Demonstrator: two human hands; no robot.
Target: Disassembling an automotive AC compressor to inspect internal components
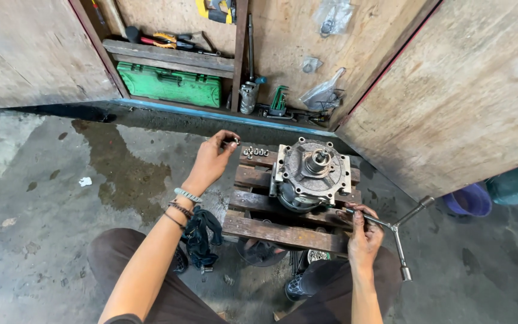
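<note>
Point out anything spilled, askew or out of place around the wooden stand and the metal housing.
A dark wet stain spreads over the grey concrete floor, left of the slatted wooden stand. A dark crumpled rag lies on the floor beside the stand. The round grey metal housing sits squarely; nothing else stands out.

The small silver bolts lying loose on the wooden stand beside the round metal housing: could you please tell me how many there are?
About 4 small silver bolts lie in a row on the wooden slatted stand's far left corner. The left hand pinches a fifth small piece. They are tiny, so the count is uncertain and others may be hidden.
</note>
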